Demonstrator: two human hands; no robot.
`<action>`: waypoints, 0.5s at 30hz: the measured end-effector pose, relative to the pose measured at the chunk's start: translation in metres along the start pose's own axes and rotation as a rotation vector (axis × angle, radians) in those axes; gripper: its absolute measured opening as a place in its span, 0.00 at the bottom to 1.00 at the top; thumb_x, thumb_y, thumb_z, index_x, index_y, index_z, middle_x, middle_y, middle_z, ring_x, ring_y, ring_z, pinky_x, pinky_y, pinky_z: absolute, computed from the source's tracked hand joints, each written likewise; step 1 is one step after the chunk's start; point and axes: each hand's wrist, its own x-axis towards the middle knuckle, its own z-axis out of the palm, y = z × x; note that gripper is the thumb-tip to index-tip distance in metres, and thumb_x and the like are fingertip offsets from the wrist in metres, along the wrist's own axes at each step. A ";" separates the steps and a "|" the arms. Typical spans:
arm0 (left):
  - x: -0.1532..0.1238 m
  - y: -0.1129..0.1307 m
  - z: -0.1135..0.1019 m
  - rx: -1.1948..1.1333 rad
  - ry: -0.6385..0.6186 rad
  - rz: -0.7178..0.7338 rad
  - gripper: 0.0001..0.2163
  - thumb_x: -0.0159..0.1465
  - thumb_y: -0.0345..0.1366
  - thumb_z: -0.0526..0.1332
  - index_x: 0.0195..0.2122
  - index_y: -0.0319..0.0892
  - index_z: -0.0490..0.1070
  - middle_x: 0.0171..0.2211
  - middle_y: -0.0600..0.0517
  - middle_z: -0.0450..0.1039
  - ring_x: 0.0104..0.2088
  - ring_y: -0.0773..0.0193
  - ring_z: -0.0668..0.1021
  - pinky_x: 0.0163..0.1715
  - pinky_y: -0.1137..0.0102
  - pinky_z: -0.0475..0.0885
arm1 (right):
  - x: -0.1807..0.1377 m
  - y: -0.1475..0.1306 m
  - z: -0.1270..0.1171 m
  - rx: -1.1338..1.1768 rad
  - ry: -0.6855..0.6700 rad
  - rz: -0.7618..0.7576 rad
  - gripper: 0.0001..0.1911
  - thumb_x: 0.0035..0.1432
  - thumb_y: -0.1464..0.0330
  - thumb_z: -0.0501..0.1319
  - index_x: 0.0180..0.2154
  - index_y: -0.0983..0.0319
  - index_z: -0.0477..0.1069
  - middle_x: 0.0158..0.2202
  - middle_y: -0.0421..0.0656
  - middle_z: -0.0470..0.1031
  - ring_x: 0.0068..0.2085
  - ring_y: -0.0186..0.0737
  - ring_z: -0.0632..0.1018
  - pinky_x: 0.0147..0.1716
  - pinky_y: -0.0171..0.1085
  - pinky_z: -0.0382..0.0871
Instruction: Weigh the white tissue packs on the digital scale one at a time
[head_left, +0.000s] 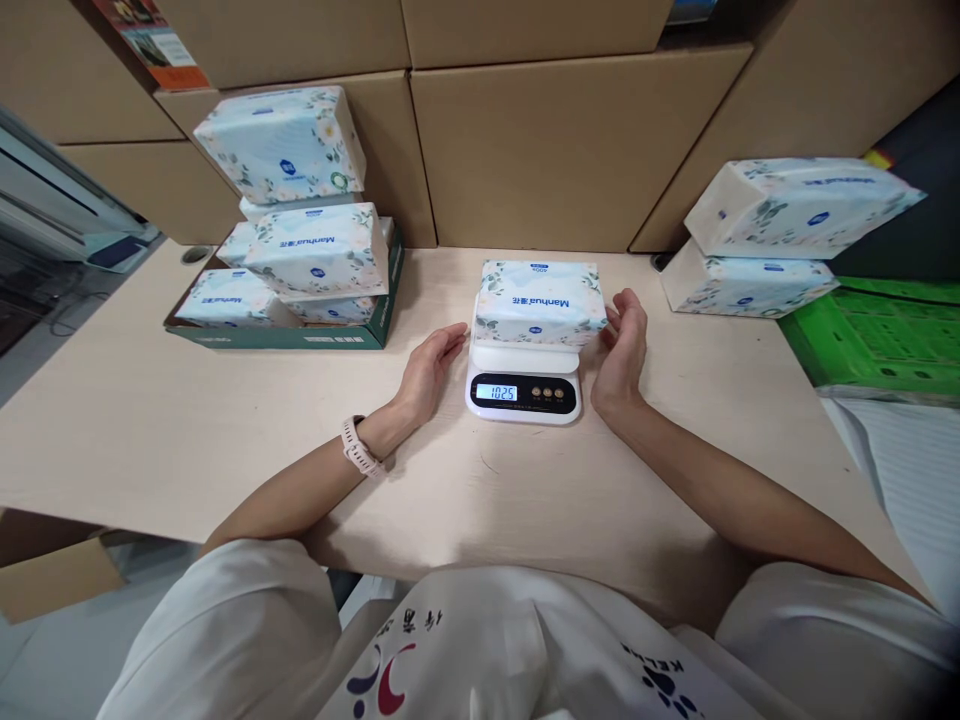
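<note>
Tissue pack: one, lying on the white scale
Left fingers: released, just left of scale and pack
Right fingers: loose, right of scale, beside pack; contact cannot be told
Wrapping: pale blue, flowered edges, blue lettering upside down
Stacked packs: two, right of scale
Green tray: one, left of scale, bearing at least five packs

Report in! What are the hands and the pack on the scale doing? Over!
Left hand open, beside scale. Right hand open, close by pack; touch unclear. Pack on scale, display lit. Left packs and right packs aside, not in the way.
</note>
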 end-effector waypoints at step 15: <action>0.000 0.000 -0.001 0.003 -0.017 0.004 0.12 0.74 0.43 0.68 0.49 0.42 0.88 0.61 0.42 0.89 0.72 0.48 0.82 0.85 0.52 0.66 | 0.000 -0.003 0.000 -0.026 -0.027 -0.008 0.34 0.77 0.38 0.51 0.66 0.50 0.77 0.72 0.47 0.77 0.74 0.51 0.80 0.79 0.60 0.73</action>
